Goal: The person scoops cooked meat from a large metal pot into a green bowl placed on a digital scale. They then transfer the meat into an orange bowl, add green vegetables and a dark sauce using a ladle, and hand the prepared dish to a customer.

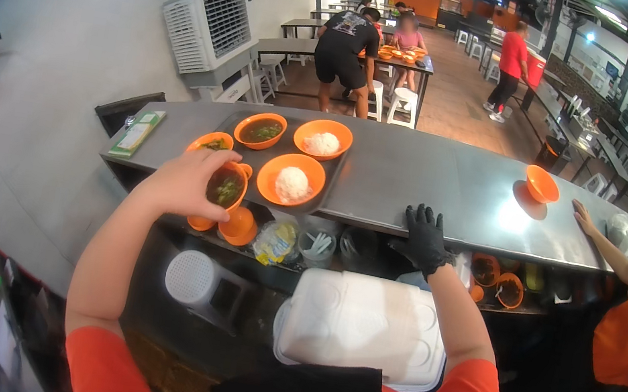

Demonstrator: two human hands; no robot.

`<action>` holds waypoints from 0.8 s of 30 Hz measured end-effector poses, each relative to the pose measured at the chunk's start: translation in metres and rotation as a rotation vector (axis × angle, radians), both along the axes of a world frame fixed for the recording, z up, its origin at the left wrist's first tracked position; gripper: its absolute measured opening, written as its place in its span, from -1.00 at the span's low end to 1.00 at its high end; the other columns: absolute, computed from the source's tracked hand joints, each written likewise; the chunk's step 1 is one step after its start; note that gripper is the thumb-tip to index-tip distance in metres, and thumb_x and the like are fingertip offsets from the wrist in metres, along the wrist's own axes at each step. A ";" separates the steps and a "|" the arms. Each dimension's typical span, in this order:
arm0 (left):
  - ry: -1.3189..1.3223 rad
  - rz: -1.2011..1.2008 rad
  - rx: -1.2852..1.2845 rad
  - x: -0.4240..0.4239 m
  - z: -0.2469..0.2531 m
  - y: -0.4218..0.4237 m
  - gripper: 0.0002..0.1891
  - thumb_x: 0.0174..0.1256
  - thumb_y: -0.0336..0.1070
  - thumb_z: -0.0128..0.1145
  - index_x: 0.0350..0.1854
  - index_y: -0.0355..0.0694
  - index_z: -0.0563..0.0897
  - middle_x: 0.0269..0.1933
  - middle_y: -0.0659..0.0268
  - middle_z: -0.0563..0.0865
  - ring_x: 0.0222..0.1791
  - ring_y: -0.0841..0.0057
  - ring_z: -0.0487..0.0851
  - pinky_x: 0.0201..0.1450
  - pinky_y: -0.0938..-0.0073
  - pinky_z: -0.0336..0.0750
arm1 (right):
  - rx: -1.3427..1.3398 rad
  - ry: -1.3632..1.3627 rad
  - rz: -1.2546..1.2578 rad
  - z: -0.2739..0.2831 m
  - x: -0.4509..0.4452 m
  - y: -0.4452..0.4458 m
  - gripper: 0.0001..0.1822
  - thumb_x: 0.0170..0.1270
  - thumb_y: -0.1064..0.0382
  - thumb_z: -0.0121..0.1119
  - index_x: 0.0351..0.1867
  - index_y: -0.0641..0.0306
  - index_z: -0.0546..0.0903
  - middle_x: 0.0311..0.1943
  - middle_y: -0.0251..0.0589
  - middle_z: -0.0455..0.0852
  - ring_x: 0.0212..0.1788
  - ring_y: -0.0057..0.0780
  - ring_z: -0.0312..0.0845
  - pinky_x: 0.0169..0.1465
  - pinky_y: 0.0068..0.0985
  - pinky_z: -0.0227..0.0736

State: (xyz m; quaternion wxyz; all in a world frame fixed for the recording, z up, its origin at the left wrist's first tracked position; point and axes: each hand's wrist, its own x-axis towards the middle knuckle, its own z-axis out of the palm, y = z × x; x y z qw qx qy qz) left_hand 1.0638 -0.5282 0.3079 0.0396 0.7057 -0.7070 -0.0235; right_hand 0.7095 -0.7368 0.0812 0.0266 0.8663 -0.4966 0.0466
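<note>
My bare left hand [188, 180] is curled around the rim of an orange bowl of dark soup with green herbs [227, 188]. Another orange bowl with greens [214, 141] sits just behind it, partly covered by my fingers. On the dark tray [335, 169] stand an orange bowl of soup [260, 130] and two orange bowls holding white rice [293, 185], [322, 144]. My right hand [425, 237], in a black glove, rests with spread fingers on the front edge of the metal counter [414, 174] and holds nothing.
An empty-looking orange bowl [542, 184] and a co-worker's hand [584, 218] are on the counter at right. A green-and-white pad [137, 133] lies at left. Beneath are stacked orange bowls [238, 226], a white cooler box [361, 325] and a plastic stool [191, 277]. People occupy the room beyond.
</note>
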 end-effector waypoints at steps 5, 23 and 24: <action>-0.007 -0.072 -0.002 0.073 0.005 -0.052 -0.09 -0.28 -0.02 0.41 0.28 -0.07 0.33 0.14 0.10 0.53 0.18 0.13 0.42 0.24 0.22 0.34 | -0.016 0.070 0.145 0.004 0.073 0.000 0.07 -0.07 -0.26 0.33 0.40 0.26 0.15 0.39 0.13 0.14 0.45 -0.01 -0.01 0.44 -0.03 -0.10; 0.060 0.092 -0.027 0.276 -0.063 -0.248 0.01 -0.36 0.09 0.43 0.33 -0.06 0.32 0.11 0.01 0.56 0.11 0.13 0.55 0.15 0.25 0.44 | -0.053 0.148 0.071 -0.013 0.147 -0.021 0.00 -0.02 -0.25 0.26 0.42 0.13 0.15 0.41 0.03 0.14 0.46 -0.11 -0.01 0.46 -0.09 -0.12; 0.065 0.136 -0.021 0.277 -0.070 -0.257 0.01 -0.35 0.09 0.42 0.33 -0.05 0.31 0.11 0.00 0.56 0.11 0.14 0.55 0.15 0.25 0.44 | -0.078 0.175 0.072 -0.018 0.145 -0.023 0.01 -0.03 -0.27 0.25 0.42 0.14 0.15 0.41 0.03 0.14 0.46 -0.11 -0.01 0.46 -0.09 -0.13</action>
